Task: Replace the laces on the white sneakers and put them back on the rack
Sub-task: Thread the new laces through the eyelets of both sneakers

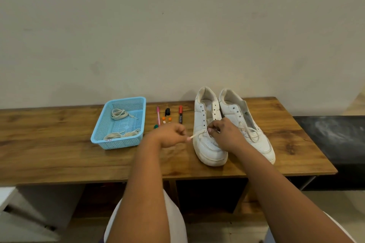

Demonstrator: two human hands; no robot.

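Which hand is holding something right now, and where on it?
The left hand pinches the lace near its free end, beside the left sneaker. The right hand rests on that sneaker; its grip is hidden.

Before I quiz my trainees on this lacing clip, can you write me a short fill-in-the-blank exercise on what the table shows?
1. The spare laces lie in a light ____ basket.
2. The left hand pinches a lace end coming from the ____ of the two sneakers.
3. The red marker lies between the black marker and the ____.
4. The right hand rests on the left sneaker, near its ____ eyelets.

Missing words: blue; left; sneakers; lowest
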